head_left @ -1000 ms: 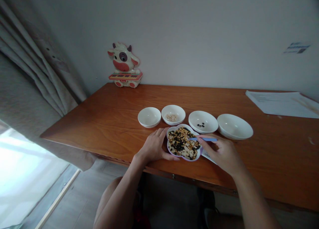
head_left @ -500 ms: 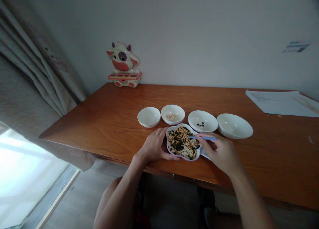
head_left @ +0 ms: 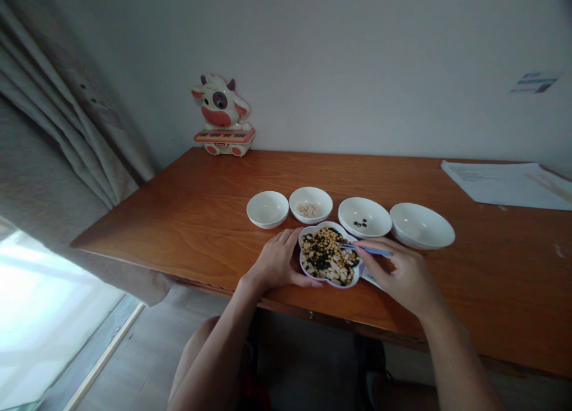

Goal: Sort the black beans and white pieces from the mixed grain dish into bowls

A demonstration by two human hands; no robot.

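A purple-rimmed, flower-shaped bowl [head_left: 307, 271] sits near the table's front edge, filled with mixed yellow kernels, dark seeds and pale nuts or seeds. My left hand [head_left: 277, 261] holds its left side, thumb at the front and fingers curved behind. Between the thumb and fingers of my right hand [head_left: 404, 274] are slim blue tweezers [head_left: 373, 251], their tips down at the mix in the bowl's upper right. Just behind stand a white bowl [head_left: 324, 199] with a few pale pieces and another white bowl [head_left: 378, 215] with several dark seeds.
At the row's ends, a left white bowl [head_left: 268, 220] and a right white bowl [head_left: 424, 232] show no contents. A cow toy with a keyboard [head_left: 223, 122] stands at the back left. Paper sheets [head_left: 504, 181] lie at the back right. A whitish piece [head_left: 372, 278] lies beside the flower-shaped bowl.
My right hand and the tweezers have shifted slightly right, and the two tweezer tips show more clearly. My left hand and the bowls stay in place.
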